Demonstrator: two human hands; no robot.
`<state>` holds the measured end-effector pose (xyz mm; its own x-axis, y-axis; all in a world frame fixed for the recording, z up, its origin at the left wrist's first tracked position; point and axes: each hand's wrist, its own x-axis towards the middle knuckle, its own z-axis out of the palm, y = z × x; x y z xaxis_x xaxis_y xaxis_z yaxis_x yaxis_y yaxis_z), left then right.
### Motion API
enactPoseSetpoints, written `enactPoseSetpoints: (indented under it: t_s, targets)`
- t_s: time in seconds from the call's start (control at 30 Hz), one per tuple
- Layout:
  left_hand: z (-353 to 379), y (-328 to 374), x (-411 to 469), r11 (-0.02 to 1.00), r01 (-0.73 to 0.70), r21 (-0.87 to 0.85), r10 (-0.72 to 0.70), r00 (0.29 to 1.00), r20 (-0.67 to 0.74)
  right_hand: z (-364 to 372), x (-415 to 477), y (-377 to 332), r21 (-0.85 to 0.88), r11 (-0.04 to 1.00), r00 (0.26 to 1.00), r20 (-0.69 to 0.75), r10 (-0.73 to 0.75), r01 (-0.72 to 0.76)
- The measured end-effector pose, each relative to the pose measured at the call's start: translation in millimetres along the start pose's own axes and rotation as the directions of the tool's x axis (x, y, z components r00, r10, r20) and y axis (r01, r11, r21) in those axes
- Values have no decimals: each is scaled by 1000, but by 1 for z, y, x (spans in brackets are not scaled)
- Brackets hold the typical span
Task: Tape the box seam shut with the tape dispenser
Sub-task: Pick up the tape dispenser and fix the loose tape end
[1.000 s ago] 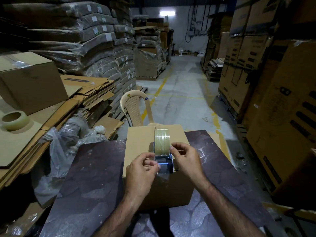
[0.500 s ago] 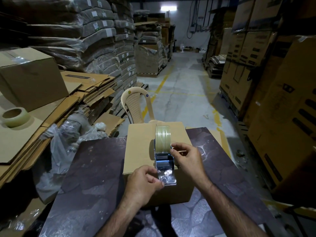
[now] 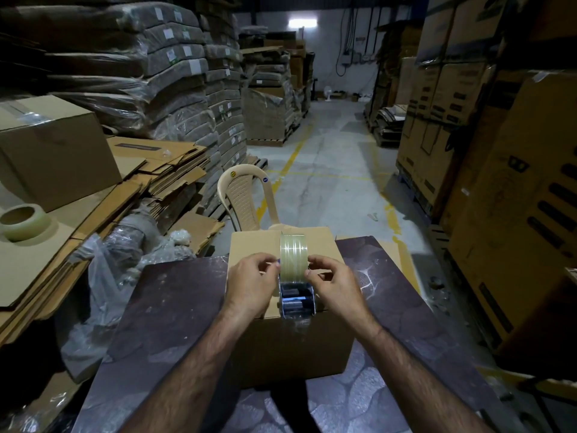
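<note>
A brown cardboard box (image 3: 249,245) stands on the dark table (image 3: 162,323) in front of me. A blue tape dispenser (image 3: 296,300) with a clear tape roll (image 3: 293,251) rests upright on the box's top, along its middle. A strip of clear tape hangs from the dispenser over the box's near edge onto the front face. My left hand (image 3: 249,285) pinches the dispenser's left side by the roll. My right hand (image 3: 335,284) grips its right side. The seam under the dispenser is hidden.
A beige plastic chair (image 3: 242,195) stands just behind the box. Flattened cardboard, a spare tape roll (image 3: 23,221), a closed carton (image 3: 53,151) and crumpled plastic wrap (image 3: 118,260) lie to the left. Tall stacked cartons (image 3: 515,198) line the right side of the aisle.
My left hand has moved from the tape's free end at the box's near edge up to the dispenser's left side. The pulled tape end now lies down on the box's front.
</note>
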<state>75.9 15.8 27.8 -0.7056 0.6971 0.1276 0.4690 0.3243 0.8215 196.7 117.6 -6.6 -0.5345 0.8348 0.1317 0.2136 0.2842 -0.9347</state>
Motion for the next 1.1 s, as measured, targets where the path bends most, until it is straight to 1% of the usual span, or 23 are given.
enactPoseSetpoints:
  t_s: [0.1,0.23,0.4,0.53,0.7,0.87,1.0,1.1]
  targets:
    - [10,-4,4,991,98,-95,-88,991,99,1,2,2,2,1000,998,60,13,-13]
    - [14,-8,8,969,165,-186,-147,984,105,1,5,4,26,999,995,97,35,-38]
    - [15,-10,6,977,105,-185,-93,993,73,-1,3,9,39,999,997,64,-35,32]
    - [18,-6,-1,981,52,-187,-37,996,82,-14,-5,12,45,997,997,50,-66,63]
    - [31,15,-17,953,25,-302,10,993,115,-41,-13,14,54,994,996,5,-93,93]
    - [58,34,-28,911,44,-411,37,982,186,-82,-24,19,10,996,996,-20,-84,85]
    - [98,41,-35,908,79,-411,43,959,278,-114,-39,36,-14,999,998,-60,-34,33]
    - [134,42,-43,907,119,-404,24,943,332,-134,-49,49,-85,996,995,-101,-13,5]
